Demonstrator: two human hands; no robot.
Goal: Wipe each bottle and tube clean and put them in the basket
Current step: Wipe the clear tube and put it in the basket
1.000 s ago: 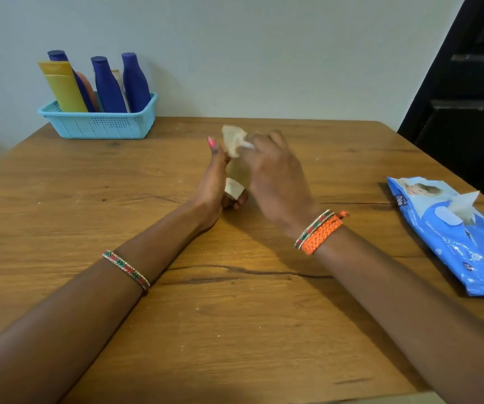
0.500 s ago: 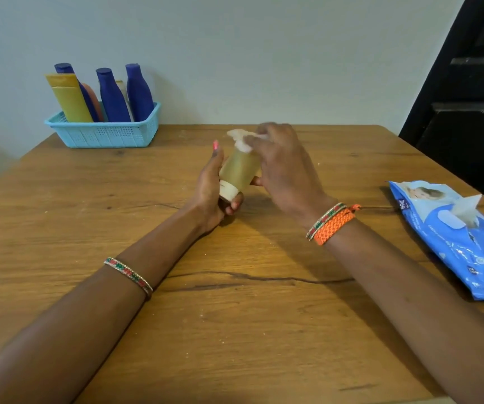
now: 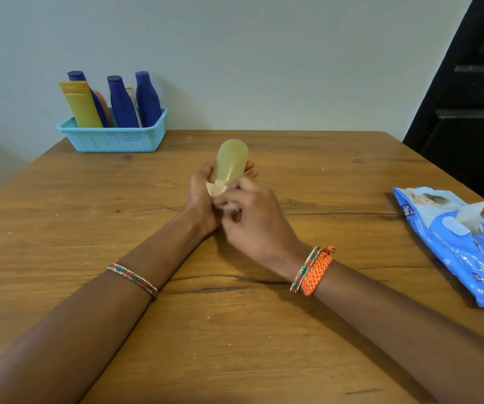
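Well in front of the basket (image 3: 112, 138), over the table (image 3: 235, 330), the left hand (image 3: 201, 196) cradles the bottle (image 3: 230, 161), grip curled round it; the right hand (image 3: 255, 223) pinches a wipe (image 3: 216, 189) against its lower end.

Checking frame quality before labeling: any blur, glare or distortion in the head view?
Head view: right hand and the wipe it pinches are motion-smeared at the fingers; left hand and the yellowish bottle read sharper. Wide-angle bowing shows along the table edges. Light is soft and even, with faint shadows under the forearms and mild sheen on the wipes pack.
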